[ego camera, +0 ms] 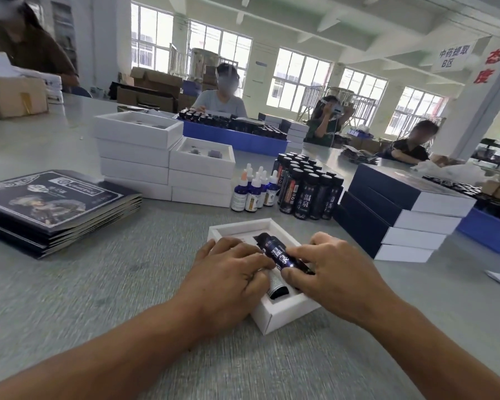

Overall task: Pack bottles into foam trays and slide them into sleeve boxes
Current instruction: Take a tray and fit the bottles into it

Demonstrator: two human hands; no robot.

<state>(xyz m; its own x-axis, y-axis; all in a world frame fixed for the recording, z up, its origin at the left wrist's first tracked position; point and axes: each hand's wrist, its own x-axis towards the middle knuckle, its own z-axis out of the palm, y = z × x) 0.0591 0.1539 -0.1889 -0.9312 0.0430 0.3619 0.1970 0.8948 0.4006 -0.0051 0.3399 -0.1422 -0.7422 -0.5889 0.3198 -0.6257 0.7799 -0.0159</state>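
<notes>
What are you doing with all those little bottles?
A person is packing bottles into a white foam tray on the grey table. The right hand grips a dark bottle and holds it tilted over the tray. The left hand rests on the tray's left side, fingers by another bottle already lying in it. More dark bottles and blue dropper bottles stand behind, beside stacks of white trays and navy sleeve boxes.
</notes>
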